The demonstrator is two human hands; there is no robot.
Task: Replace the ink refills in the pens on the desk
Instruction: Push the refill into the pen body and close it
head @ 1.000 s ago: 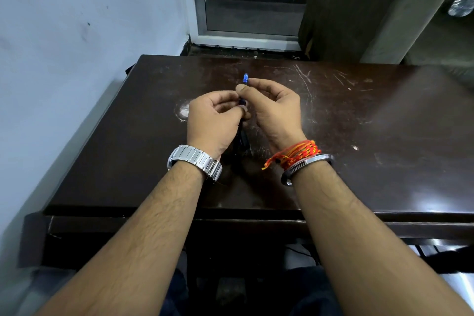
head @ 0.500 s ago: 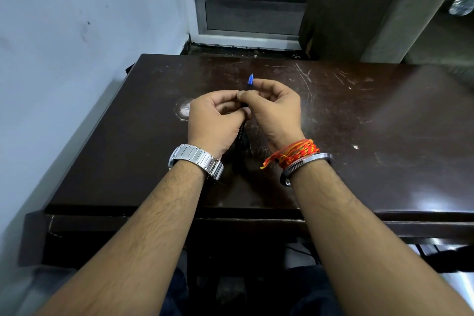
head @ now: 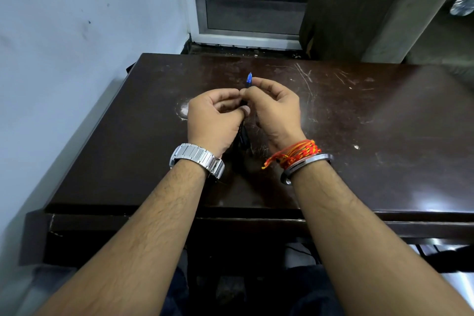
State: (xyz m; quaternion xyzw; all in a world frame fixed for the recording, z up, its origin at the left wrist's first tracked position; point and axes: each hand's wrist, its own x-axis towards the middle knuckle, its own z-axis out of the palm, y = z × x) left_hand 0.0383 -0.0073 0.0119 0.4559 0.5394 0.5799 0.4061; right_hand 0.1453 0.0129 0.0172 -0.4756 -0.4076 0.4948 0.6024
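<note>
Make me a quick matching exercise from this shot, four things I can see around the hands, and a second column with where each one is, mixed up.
Things:
1. silver watch
2. red-orange thread band
3. blue pen tip
4. pale worn spot on the desk

Places:
A. sticking up above the right hand
B. on the left wrist
C. on the desk just left of the left hand
D. on the right wrist, beside a metal bangle

Pairs: 1-B, 2-D, 3-A, 4-C
</note>
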